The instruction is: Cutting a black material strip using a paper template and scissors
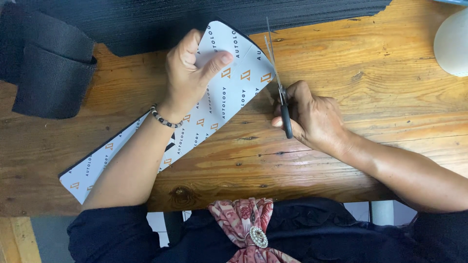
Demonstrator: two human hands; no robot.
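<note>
Even, soft light; sharp focus

Matt white printed sheet (214, 104), shiny metal scissors (278, 78), ribbed black fabric (53, 73), grainy varnished wooden table (370, 83).

A craft or sewing workshop; a worn wooden workbench (370, 97) carries black fabric rolls (48, 68) and scissors (279, 83).
</note>
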